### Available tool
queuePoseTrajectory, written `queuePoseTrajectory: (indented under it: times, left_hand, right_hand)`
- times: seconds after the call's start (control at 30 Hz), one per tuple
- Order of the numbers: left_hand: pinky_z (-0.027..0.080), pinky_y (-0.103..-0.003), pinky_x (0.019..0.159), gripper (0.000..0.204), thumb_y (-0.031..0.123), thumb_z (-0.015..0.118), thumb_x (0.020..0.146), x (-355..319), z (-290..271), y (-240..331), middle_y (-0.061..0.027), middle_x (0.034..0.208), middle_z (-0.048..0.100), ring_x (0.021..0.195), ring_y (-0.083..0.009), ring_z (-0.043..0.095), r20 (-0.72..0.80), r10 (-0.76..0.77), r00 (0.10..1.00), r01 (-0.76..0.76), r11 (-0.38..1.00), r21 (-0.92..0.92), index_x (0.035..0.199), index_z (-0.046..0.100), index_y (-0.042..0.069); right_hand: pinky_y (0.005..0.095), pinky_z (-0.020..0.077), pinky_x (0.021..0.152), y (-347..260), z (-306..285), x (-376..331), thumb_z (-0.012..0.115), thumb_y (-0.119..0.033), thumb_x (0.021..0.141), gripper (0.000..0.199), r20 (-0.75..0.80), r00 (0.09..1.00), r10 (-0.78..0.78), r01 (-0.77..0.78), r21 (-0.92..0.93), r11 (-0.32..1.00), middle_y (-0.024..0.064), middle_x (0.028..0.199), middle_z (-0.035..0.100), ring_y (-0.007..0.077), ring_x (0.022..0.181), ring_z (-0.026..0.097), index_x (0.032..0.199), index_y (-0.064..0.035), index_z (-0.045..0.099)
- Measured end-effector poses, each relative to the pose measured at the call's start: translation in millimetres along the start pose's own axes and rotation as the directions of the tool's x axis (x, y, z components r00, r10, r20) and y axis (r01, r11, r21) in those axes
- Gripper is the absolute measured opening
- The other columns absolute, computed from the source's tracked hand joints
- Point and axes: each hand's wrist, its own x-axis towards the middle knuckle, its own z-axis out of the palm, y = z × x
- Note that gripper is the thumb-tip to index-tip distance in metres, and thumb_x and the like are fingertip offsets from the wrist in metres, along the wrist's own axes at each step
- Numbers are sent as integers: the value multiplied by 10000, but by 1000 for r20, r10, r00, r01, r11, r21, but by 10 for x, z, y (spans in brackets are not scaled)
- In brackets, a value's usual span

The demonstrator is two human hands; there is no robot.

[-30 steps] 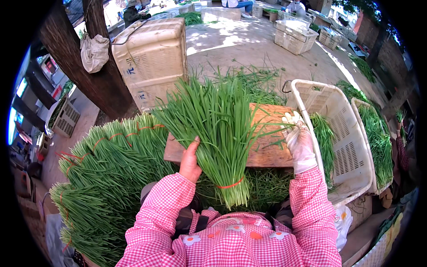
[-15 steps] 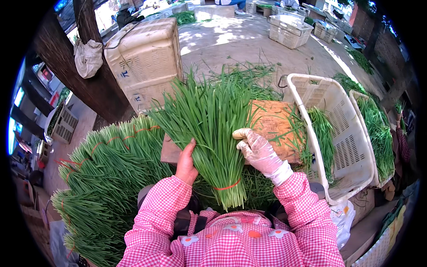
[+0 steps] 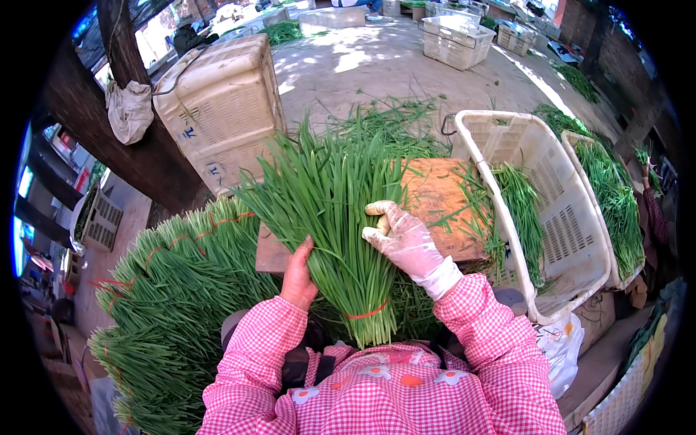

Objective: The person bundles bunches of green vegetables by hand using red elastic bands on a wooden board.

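Chives (image 3: pixel 341 217), tied in a bundle near the cut ends, stand fanned over the wooden board's (image 3: pixel 435 196) near edge, long axis pointing away. Bare left hand (image 3: pixel 299 275) grips one side; gloved right hand (image 3: pixel 406 243) clasps the other.

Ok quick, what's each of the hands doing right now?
Left hand: bare, closed on the left side of the tied bunch of long green chives.
Right hand: in a clear plastic glove, fingers curled on the same bunch's right side.
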Motion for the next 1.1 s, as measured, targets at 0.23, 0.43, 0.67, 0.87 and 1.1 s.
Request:
queuePoseTrajectory:
  times: [0.23,0.43,0.67,0.87,1.1]
  left_hand:
    - [481,-400,905,396,266,515,920,15,-13,-26,-106,1167,591,1030,-244,594,3,-7,1000,7,998,56,1232,486,24]
    - [485,-397,899,384,268,526,916,35,-39,31,-103,1155,595,1021,-240,597,1,-4,1000,4,1000,20,1213,501,27]
    - [517,-376,834,352,159,571,889,9,-28,-4,-88,1119,595,981,-220,604,-53,41,998,-40,999,10,1207,487,34]
    - [508,-354,831,334,118,566,887,-71,109,-45,-74,1115,592,972,-199,595,26,59,998,-62,987,148,1201,491,34]
    - [478,-334,848,317,89,567,883,-74,126,-171,-38,1093,597,979,-164,572,56,49,997,-59,979,197,1195,511,77]
  right_hand:
    - [260,393,551,221,-14,69,640,-140,837,123,249,961,116,-217,427,878,-36,700,500,75,577,449,886,-71,550]
    - [219,320,535,278,-317,70,627,-162,853,181,302,946,-118,-304,953,6,-55,692,420,53,538,369,988,-74,544]
    - [326,436,847,52,-848,156,602,-95,845,326,-383,899,-214,222,-24,975,93,1054,546,192,937,540,1158,-52,524]
    - [419,403,898,-303,-715,192,714,-215,743,351,-216,746,-630,437,-555,708,124,1090,537,313,1044,503,1045,-77,601]
    - [398,388,909,34,-585,195,710,-199,747,171,-195,851,-488,391,-387,835,101,1057,579,279,1055,507,812,-71,616]
